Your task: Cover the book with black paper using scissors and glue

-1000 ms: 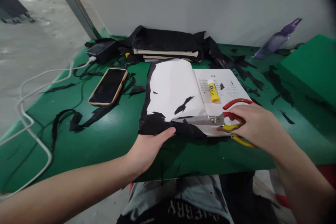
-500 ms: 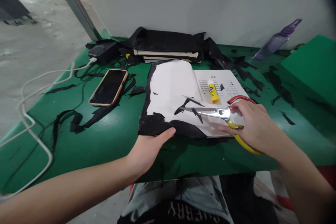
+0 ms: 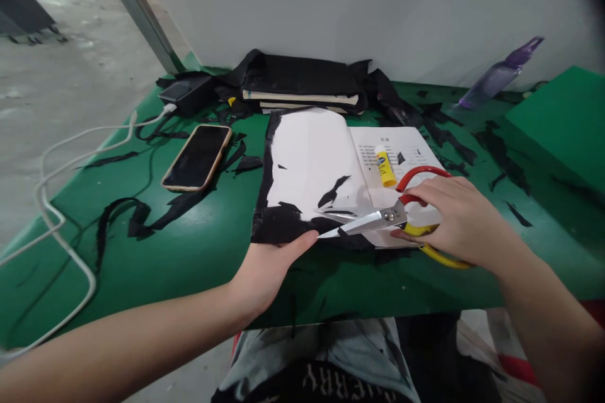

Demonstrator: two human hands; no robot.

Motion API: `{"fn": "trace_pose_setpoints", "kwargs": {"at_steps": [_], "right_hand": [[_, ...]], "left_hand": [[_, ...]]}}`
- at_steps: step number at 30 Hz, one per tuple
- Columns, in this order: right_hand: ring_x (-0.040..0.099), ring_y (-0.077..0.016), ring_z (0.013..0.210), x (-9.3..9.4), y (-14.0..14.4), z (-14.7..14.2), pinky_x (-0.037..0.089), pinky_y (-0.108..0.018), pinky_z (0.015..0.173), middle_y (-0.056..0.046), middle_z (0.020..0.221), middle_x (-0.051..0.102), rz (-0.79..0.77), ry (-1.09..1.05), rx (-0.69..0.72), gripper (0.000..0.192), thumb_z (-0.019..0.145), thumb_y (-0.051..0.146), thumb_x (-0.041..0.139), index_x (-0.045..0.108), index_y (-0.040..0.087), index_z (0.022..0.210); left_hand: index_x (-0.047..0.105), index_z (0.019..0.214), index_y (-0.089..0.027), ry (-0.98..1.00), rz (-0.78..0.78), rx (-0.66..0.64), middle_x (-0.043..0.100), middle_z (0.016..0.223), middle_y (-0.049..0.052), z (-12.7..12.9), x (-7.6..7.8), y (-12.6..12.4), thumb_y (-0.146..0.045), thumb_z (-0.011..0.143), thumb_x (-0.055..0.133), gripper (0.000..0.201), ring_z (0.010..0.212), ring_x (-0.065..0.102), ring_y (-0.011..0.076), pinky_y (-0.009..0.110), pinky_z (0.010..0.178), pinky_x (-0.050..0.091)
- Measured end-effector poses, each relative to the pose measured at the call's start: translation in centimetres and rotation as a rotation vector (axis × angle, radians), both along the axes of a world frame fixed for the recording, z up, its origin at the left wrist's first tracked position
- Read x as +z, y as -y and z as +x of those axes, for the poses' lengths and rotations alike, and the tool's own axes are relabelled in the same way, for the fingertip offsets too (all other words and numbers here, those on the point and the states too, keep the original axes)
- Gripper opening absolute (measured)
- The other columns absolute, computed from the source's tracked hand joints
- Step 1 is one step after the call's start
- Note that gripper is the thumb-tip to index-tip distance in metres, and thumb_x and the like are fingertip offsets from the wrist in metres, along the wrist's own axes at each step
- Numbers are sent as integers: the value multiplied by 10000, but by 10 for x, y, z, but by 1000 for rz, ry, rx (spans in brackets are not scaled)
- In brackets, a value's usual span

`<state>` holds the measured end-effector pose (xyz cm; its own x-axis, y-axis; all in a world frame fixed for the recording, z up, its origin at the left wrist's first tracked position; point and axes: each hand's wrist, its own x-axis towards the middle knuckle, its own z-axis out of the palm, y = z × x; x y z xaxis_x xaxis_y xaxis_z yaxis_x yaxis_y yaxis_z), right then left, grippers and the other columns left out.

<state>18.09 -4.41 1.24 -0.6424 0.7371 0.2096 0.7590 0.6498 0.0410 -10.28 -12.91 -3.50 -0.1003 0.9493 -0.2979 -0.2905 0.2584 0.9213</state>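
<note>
The book [image 3: 307, 151] is open, its left side white, its right page printed with lines of text. Black covering [image 3: 278, 227] folds over the book's left and near edges — its inner border ragged. The scissors [image 3: 373, 220], silver-bladed with one red and one yellow handle loop, are at the book's near edge — blades parted, tips toward the book's left side, handles by its near right corner.

Left hand [image 3: 267, 271] extends its thumb, right hand [image 3: 456, 217] curls.
</note>
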Motion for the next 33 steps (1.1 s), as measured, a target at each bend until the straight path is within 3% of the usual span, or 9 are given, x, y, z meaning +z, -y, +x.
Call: {"fn": "trace_pose_setpoints", "kwargs": {"at_steps": [8, 14, 22, 33], "right_hand": [[599, -269, 949, 2, -5, 11, 419, -413, 806, -48, 984, 669, -66, 33, 49, 340, 702, 435, 661, 589, 235, 967], [607, -256, 909, 10, -9, 3, 422, -399, 775, -57, 932, 668, 61, 45, 88, 215, 753, 328, 590, 584, 222, 940], [615, -222, 851, 9, -13, 0, 422, -358, 762, -35, 882, 668, 213, 54, 148, 184, 756, 281, 584, 594, 193, 918], [582, -202, 775, 6, -21, 2, 429, -348, 743, -25, 804, 632, 213, 14, 102, 153, 736, 254, 598, 596, 195, 878]], "left_hand": [[471, 1350, -286, 35, -23, -18, 602, 1300, 33, -1, -2, 0, -293, 758, 730, 646, 1199, 553, 218, 387, 1066, 417], [415, 1387, -278, -11, 23, -27, 537, 1377, 31, 0, 0, -2, -308, 768, 721, 691, 1258, 501, 212, 374, 1092, 389], [423, 1382, -291, -53, 43, -29, 540, 1376, 21, -1, -1, -1, -316, 772, 713, 676, 1233, 524, 191, 338, 1076, 404], [552, 1274, -250, -180, -1, -56, 622, 1268, 45, -3, 0, 1, -349, 731, 743, 584, 1252, 508, 217, 354, 1083, 398]]}}
